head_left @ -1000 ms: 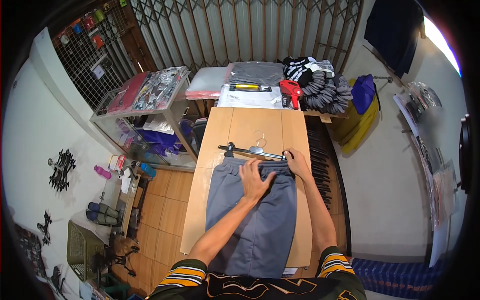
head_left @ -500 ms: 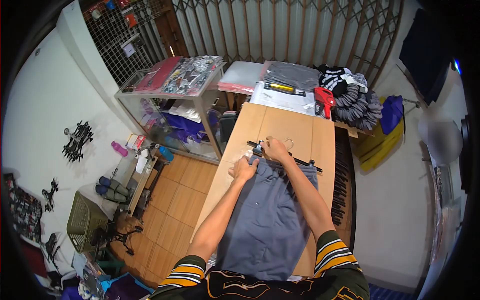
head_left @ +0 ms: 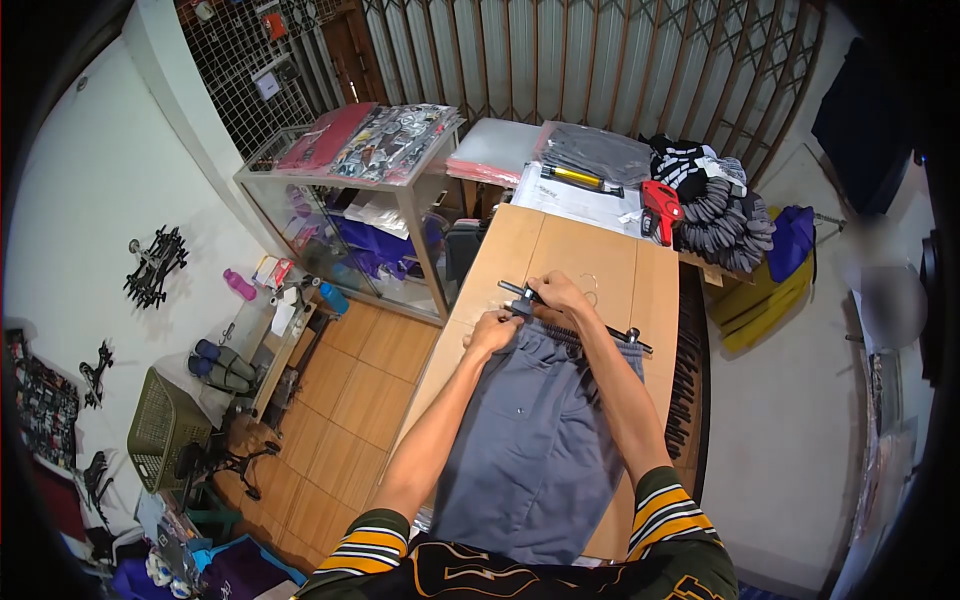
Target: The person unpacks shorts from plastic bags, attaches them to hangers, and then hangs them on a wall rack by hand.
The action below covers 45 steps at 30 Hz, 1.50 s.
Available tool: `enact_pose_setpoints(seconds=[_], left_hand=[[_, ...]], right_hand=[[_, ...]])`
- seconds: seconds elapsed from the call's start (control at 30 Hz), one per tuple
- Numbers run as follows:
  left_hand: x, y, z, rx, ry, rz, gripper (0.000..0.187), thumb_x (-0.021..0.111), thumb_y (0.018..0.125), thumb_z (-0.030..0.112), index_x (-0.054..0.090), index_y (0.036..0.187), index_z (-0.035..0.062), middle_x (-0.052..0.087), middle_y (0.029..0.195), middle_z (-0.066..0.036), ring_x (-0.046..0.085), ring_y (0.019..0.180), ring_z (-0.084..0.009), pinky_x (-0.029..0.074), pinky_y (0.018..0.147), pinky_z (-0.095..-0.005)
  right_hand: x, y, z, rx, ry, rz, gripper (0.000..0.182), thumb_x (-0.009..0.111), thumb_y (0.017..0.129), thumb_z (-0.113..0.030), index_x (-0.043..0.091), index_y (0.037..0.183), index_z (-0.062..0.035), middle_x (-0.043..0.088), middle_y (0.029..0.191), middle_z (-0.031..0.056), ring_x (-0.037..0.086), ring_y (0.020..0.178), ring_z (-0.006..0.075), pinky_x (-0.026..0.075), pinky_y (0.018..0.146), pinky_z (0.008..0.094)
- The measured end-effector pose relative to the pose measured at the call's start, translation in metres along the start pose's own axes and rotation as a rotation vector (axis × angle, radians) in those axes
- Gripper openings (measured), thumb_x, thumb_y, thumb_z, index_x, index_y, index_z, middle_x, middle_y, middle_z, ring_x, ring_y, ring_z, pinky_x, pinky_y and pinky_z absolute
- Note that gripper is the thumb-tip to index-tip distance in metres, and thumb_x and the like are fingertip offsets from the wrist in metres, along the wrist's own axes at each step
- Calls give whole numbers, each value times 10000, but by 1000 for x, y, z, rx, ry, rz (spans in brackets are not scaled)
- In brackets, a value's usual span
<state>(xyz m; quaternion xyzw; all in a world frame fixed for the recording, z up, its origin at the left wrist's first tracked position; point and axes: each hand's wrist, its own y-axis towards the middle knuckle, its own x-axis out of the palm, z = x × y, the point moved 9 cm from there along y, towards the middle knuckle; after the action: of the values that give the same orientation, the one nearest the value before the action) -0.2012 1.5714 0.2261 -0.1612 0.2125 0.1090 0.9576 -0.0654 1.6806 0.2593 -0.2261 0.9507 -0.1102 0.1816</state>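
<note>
Grey shorts with a gathered elastic waistband lie on the wooden tabletop, waistband away from me. A black clip hanger runs along the waistband, its thin wire hook pointing to the far side. My left hand pinches the waistband's left corner, right by the hanger's left clip. Fingers of my right hand are closed on the hanger bar beside that clip. At the other end, the right clip sits at the waistband's right corner.
Bagged clothes, a red tagging gun and dark bundled garments fill the table's far end. A glass display case stands to the left. Hangers line the table's right side. A green basket is at lower left.
The waistband's left corner now meets the hanger's left clip, with my left hand raised slightly toward it. My right hand stays on the hanger. The view has shifted a little.
</note>
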Motion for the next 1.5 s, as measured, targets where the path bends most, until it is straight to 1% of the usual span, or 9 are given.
enact_pose_setpoints(seconds=[0.07,0.23,0.63,0.67,0.73,0.87,1.13,1.33,1.5], left_hand=[[2,5,-4,27,-47,22,312,711,817,346,745,931,57,728,909,-130,675,908,-259,483,827,-357],[-4,7,-25,-19,-187,84,304,688,843,344,731,1030,108,726,905,-76,663,920,-215,454,849,-366],[-14,-17,-8,28,-91,276,331,669,864,390,700,1018,99,726,891,-90,677,861,-242,453,835,-387],[-13,-17,-10,28,-92,275,331,669,864,390,700,1018,99,726,891,-90,677,861,-242,453,835,-387],[-14,-20,-7,120,-122,269,261,672,911,298,684,996,52,706,834,-53,594,769,-119,456,759,-300],[-12,-21,-13,184,-209,236,297,647,908,335,662,1066,84,733,894,-92,678,865,-209,454,830,-374],[-9,-28,-11,133,-258,153,239,630,942,278,594,1046,66,721,836,-52,557,650,-106,438,714,-293],[-13,-34,-8,120,-190,246,231,631,946,267,582,1046,64,703,795,-34,555,658,-95,436,707,-290],[-6,-23,-20,99,-362,149,213,623,958,221,578,1080,52,691,828,-39,540,692,-83,430,674,-269]], right_hand=[[-2,2,-9,-144,-190,7,360,627,929,-286,680,805,48,659,655,139,611,555,203,498,573,374],[-25,-28,-30,-359,-319,376,267,660,885,-217,682,847,46,682,719,180,674,642,239,515,620,360],[-14,-49,-35,-279,-207,269,238,646,888,-178,675,885,58,670,716,166,649,651,214,506,623,360],[-12,-48,-30,-278,-208,269,238,646,888,-178,675,885,58,670,716,166,649,651,214,506,623,360],[-9,-48,-32,-360,-267,348,232,640,892,-171,668,885,60,666,705,160,645,633,213,505,613,358],[-10,-53,-34,-378,-241,346,229,635,898,-166,660,886,61,662,699,152,642,628,205,502,601,351],[-5,-54,-35,-406,-231,353,207,625,907,-143,650,881,61,651,680,126,622,594,178,488,553,341],[-5,-57,-39,-429,-275,374,190,643,889,-134,658,872,55,660,697,157,634,622,198,490,577,348],[1,-62,-40,-449,-295,379,187,645,886,-133,662,875,52,669,718,177,644,644,227,496,610,355]])
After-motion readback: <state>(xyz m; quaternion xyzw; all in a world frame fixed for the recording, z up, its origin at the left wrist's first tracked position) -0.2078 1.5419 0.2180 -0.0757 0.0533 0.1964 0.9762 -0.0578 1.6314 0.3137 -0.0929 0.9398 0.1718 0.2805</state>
